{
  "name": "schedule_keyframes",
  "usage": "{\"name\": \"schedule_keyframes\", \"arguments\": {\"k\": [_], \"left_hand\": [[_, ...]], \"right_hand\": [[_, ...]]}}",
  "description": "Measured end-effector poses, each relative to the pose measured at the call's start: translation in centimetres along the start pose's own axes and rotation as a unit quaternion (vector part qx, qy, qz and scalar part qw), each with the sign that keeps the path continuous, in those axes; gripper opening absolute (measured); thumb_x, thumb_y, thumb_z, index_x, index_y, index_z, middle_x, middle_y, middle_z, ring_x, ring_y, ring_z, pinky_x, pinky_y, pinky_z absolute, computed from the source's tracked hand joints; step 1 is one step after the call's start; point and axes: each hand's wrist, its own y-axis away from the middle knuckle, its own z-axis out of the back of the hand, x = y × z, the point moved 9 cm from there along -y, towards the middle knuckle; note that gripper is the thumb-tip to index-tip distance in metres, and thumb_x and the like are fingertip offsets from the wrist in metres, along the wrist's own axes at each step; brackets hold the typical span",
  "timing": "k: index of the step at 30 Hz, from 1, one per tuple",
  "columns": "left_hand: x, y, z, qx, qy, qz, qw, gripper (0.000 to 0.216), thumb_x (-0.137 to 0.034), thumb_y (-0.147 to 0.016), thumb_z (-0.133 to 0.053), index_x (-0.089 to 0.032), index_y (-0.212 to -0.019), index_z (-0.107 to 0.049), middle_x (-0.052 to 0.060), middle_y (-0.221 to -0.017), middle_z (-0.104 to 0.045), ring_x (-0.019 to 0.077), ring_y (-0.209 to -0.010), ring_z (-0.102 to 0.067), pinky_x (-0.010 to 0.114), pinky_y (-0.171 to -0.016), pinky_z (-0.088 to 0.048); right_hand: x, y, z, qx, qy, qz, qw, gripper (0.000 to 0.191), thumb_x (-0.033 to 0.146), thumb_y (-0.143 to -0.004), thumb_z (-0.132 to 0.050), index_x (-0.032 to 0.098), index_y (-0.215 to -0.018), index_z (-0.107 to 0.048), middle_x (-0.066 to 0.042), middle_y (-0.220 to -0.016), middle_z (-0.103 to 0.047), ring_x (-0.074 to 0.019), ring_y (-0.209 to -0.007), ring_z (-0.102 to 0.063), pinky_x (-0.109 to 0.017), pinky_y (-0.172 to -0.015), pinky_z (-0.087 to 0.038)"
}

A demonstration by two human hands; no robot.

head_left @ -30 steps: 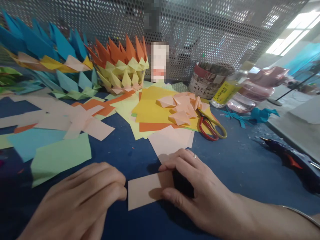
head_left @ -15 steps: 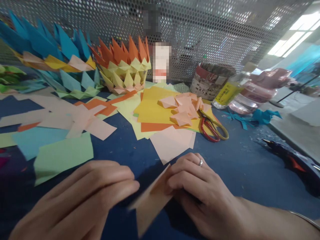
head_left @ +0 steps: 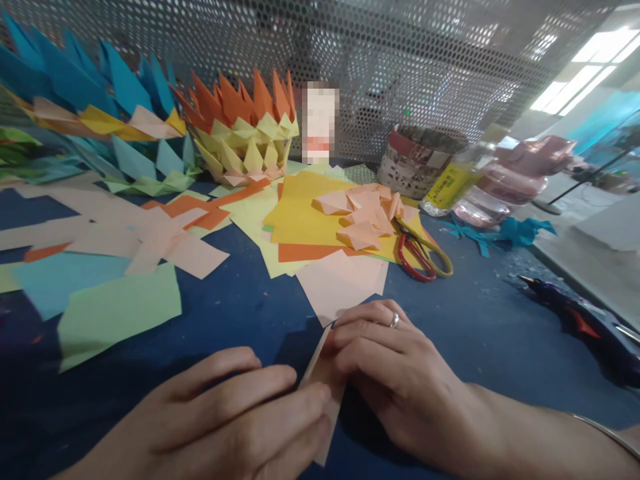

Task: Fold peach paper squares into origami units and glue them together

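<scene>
Paper strip [head_left: 337,410] between two hands, at the near middle of the tabletop [head_left: 465,333]. Half a second earlier the left hand is apart from the strip; now its fingers overlap it, and the strip, flat on the tabletop a second ago, stands tilted. The work thus passes from one-handed holding to two-handed handling. The right hand [head_left: 400,380] is curled closed, pinching the far end of the strip. The left hand [head_left: 225,413] has its fingers nearly straight and together across the strip's left side; its thumb is hidden, so whether it grips cannot be told. Just beyond the strip lies a pink sheet [head_left: 340,283]; farther back, folded pieces [head_left: 367,217] rest on a yellow sheet [head_left: 295,213], with scissors [head_left: 424,252] at their right. A green sheet [head_left: 120,317] lies to the left, a glue gun [head_left: 583,320] to the right. Paper crowns [head_left: 245,137] stand behind.
</scene>
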Motion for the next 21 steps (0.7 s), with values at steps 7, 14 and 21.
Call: {"name": "schedule_keyframes", "arguments": {"k": [7, 14, 21], "left_hand": [[1.0, -1.1, 0.3, -0.02, 0.033, 0.024, 0.999, 0.038, -0.009, -0.109, -0.039, -0.024, -0.101, -0.072, -0.007, -0.098, -0.077, 0.0101, -0.096, -0.066, 0.025, -0.107, -0.042], [0.8, -1.5, 0.2, -0.006, 0.084, 0.031, 0.996, 0.032, -0.013, -0.112, -0.04, -0.022, -0.101, -0.067, -0.007, -0.088, -0.074, 0.0112, -0.083, -0.062, 0.028, -0.092, -0.039], [2.9, -0.6, -1.5, 0.09, 0.255, 0.124, 0.955, 0.033, -0.008, -0.109, -0.036, -0.025, -0.1, -0.064, -0.005, -0.09, -0.068, 0.0135, -0.084, -0.057, 0.029, -0.079, -0.039]], "right_hand": [[1.2, -0.2, -0.1, 0.027, 0.024, 0.039, 0.999, 0.025, 0.0, -0.095, -0.053, 0.02, -0.104, -0.065, -0.002, -0.118, -0.075, -0.017, -0.11, -0.064, -0.036, -0.096, -0.045], [2.1, -0.2, -0.8, 0.071, -0.007, 0.087, 0.994, 0.019, 0.005, -0.098, -0.059, 0.021, -0.102, -0.07, 0.002, -0.11, -0.074, -0.0172, -0.11, -0.06, -0.037, -0.098, -0.039], [1.5, -0.1, -1.2, 0.103, -0.034, 0.08, 0.991, 0.022, 0.0, -0.096, -0.062, 0.02, -0.094, -0.071, 0.002, -0.106, -0.074, -0.0159, -0.109, -0.06, -0.035, -0.1, -0.037]]}}
